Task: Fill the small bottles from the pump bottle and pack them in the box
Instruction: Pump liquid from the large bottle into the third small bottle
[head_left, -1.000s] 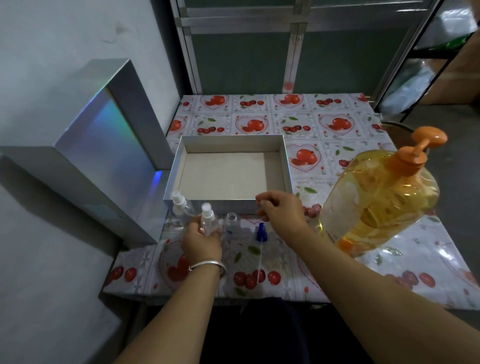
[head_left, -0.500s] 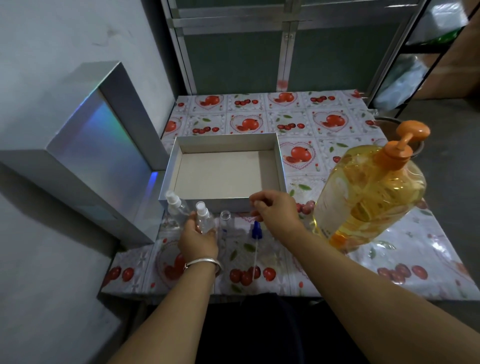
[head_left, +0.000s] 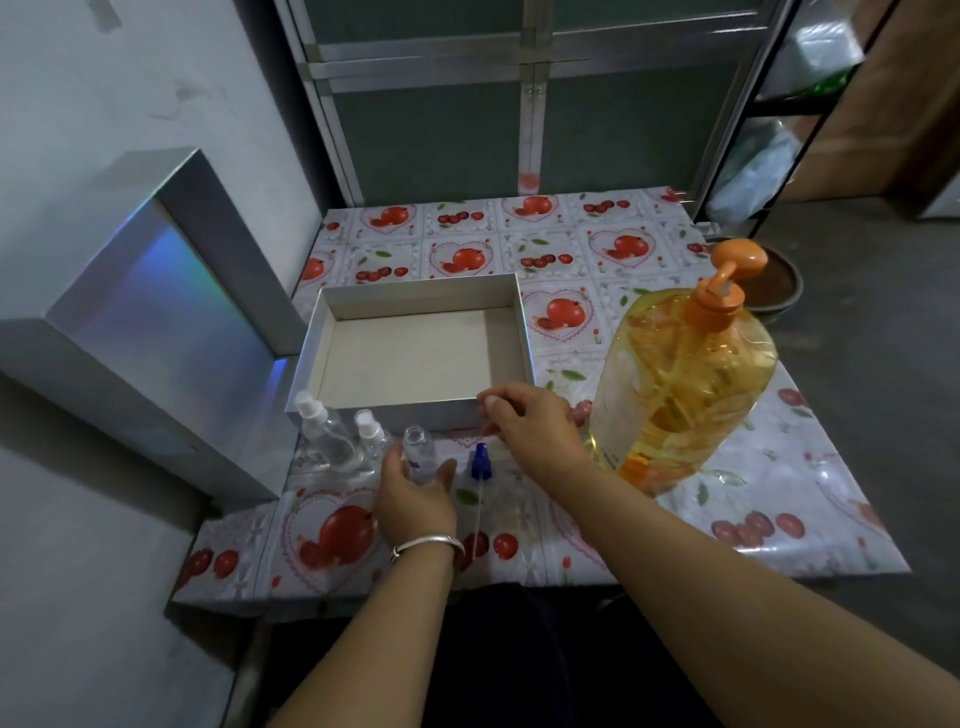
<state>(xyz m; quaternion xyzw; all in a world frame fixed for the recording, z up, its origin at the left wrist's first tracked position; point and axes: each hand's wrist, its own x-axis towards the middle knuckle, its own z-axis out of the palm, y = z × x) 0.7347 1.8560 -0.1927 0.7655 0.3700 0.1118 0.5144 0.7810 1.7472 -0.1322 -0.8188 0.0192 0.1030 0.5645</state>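
Left hand (head_left: 415, 493) curled round the small clear uncapped plastic bottle (head_left: 418, 451), which stands upright near the front edge of the table (head_left: 779, 499) with the fruit-print plastic cover. Silver bangle (head_left: 428, 545) on that wrist.

Right hand (head_left: 535, 426) just past it, fingertips pinched together at the near wall of the open silver cardboard box (head_left: 415, 353); looks like a thin white tube in the pinch, too small to be sure.

Blue spray cap with a long clear dip tube (head_left: 480, 462) lies on the table between the two hands, tube pointing at the front edge.

Two more small clear bottles with white spray caps: one (head_left: 324, 431) at the box's near-left corner, the other (head_left: 370, 431) just right of it, beside the held bottle. Both upright.

Large clear pump bottle of yellow liquid with an orange pump head (head_left: 680, 374) stands toward the right edge, right of the box and the right hand.

Holographic silver box lid (head_left: 156, 322) leans against the wall off the table's left edge.
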